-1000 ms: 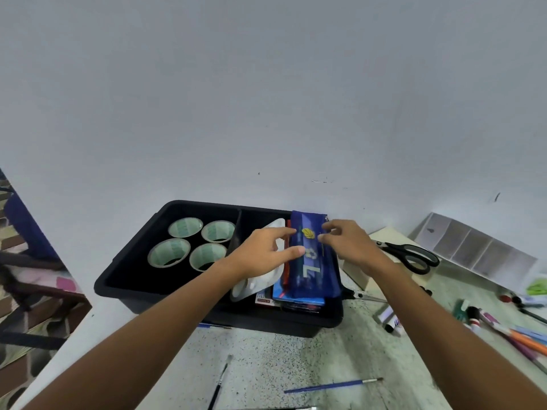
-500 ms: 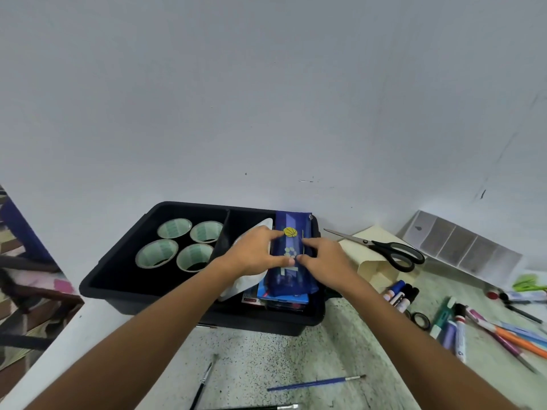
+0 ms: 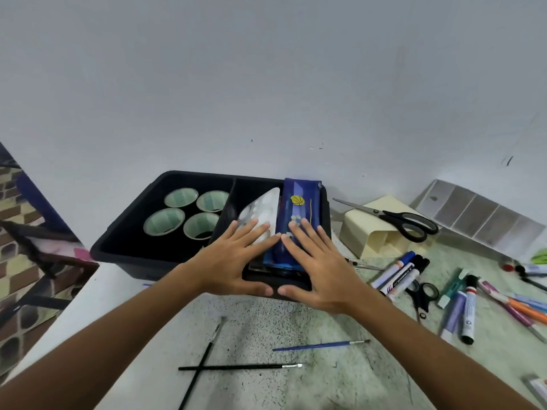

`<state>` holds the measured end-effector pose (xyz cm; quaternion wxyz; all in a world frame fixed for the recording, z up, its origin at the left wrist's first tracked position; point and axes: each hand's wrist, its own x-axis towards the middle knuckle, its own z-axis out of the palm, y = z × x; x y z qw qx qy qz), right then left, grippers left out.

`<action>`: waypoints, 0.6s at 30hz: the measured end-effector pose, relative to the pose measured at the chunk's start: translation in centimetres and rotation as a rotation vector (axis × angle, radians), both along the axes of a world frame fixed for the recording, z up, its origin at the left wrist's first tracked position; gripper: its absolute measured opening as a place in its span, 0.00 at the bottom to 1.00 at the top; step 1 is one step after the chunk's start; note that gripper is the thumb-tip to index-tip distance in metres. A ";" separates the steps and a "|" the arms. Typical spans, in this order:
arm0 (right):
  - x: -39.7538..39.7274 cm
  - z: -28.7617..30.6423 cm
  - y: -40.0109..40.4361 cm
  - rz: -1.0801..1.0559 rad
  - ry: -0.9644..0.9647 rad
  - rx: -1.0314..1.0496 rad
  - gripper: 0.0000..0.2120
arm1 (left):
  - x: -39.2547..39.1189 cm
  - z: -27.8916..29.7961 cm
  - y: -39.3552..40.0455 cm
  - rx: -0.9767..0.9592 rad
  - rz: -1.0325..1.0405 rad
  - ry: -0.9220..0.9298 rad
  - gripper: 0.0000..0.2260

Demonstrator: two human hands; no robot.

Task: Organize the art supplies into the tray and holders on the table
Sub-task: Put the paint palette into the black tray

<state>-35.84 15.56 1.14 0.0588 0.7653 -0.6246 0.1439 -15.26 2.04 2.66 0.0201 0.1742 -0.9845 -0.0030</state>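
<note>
Black plastic tray [image 3: 124,247] on a speckled table [image 3: 266,327]. Its right compartment holds a glossy dark-blue pouch [image 3: 299,214] with a yellow shell motif, stacked beside a white moulded palette [image 3: 260,214]. Left hand [image 3: 233,261] and right hand [image 3: 319,261], fingers straight and spread, lie over pouch and palette; contact cannot be told.

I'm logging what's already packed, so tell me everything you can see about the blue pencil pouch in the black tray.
The blue pencil pouch looks like soft, slightly glossy material, dark blue with a yellow shell-like motif and small pale shapes. It lies flat and lengthwise atop a stack in the right compartment of the black tray, beside a white palette. The right hand lies flat across its near end, fingers straight; the left hand is alongside.
</note>
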 end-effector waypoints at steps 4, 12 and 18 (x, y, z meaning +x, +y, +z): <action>-0.1 -0.8 -0.2 0.030 -0.061 -0.099 0.41 | -0.1 -0.3 0.1 -0.047 -0.025 0.039 0.44; -0.1 -1.0 0.0 0.060 -0.134 -0.163 0.39 | -0.2 -0.6 0.4 -0.009 -0.035 0.139 0.43; -1.7 0.0 1.6 0.022 -0.539 -0.148 0.27 | -1.9 0.9 2.3 0.112 -0.003 0.290 0.37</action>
